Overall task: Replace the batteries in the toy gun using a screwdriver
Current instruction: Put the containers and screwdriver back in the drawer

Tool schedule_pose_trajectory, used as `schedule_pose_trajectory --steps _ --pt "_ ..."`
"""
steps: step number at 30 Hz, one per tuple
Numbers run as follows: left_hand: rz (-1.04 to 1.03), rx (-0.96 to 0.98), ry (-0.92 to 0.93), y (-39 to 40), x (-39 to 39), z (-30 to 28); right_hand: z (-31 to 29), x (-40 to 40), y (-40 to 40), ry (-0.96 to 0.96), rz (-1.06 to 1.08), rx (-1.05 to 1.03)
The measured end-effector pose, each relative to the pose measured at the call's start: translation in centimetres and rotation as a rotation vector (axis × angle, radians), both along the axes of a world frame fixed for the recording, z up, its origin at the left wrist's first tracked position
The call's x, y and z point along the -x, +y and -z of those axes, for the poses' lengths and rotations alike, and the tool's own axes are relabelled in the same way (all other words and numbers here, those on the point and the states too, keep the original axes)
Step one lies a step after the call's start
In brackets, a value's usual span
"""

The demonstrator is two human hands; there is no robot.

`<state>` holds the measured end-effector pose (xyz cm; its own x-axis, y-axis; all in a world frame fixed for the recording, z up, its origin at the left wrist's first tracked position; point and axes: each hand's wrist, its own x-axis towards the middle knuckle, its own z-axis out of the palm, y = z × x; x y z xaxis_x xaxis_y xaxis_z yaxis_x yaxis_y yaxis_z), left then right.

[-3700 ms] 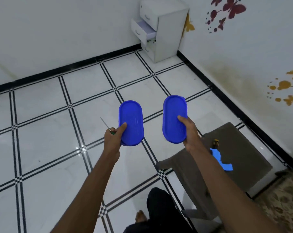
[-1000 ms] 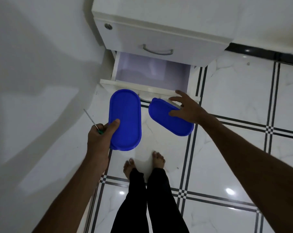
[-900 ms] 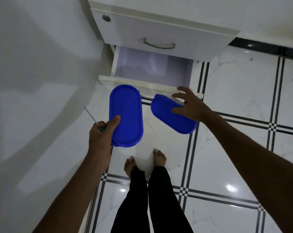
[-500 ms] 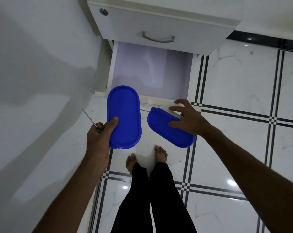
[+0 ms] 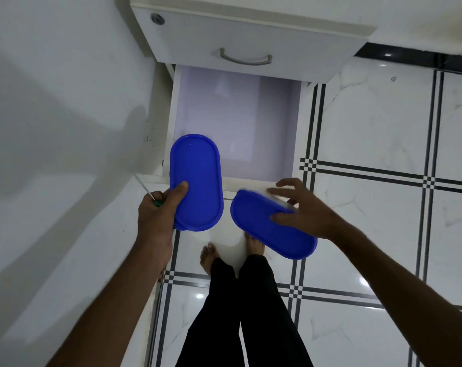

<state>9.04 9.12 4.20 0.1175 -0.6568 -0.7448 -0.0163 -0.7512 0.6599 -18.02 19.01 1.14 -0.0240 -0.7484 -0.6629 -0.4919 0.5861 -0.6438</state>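
Observation:
My left hand (image 5: 158, 215) grips a blue oval lidded box (image 5: 196, 176) with the thumb on its lid. The same hand holds a thin screwdriver (image 5: 145, 188) with a green handle, its shaft pointing up and left. My right hand (image 5: 306, 210) holds a second blue oval box (image 5: 256, 226), tilted, with the thumb on the lid and the fingers spread over its far edge. Both boxes hang just in front of an open white drawer (image 5: 297, 128) with a pale bare bottom. The toy gun is not in view.
The open drawer belongs to a white drawer unit; the shut drawer above it has a metal handle (image 5: 245, 59) and a lock (image 5: 157, 19). A white wall runs along the left. My bare feet (image 5: 210, 256) stand on white tiles with black lines.
I walked from the stool to the drawer unit. Over the last second the drawer came out further toward me, and my right hand with its box drew back and lower.

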Motion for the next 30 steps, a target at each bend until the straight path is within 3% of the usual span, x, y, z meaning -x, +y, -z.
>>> schedule_pose_trajectory --steps 4,10,19,30 --pt "0.014 0.052 0.051 -3.1 2.5 0.9 -2.4 1.6 -2.9 -0.14 0.389 0.054" --pt "0.159 0.058 -0.049 -8.6 7.9 4.7 0.0 1.6 -9.7 -0.056 0.754 0.126" --pt "0.278 0.036 -0.157 -12.6 10.9 10.9 5.9 1.1 -13.5 0.066 0.724 0.044" --pt "0.366 0.045 -0.176 -12.5 10.3 13.6 8.2 0.2 -14.0 0.151 0.629 0.049"
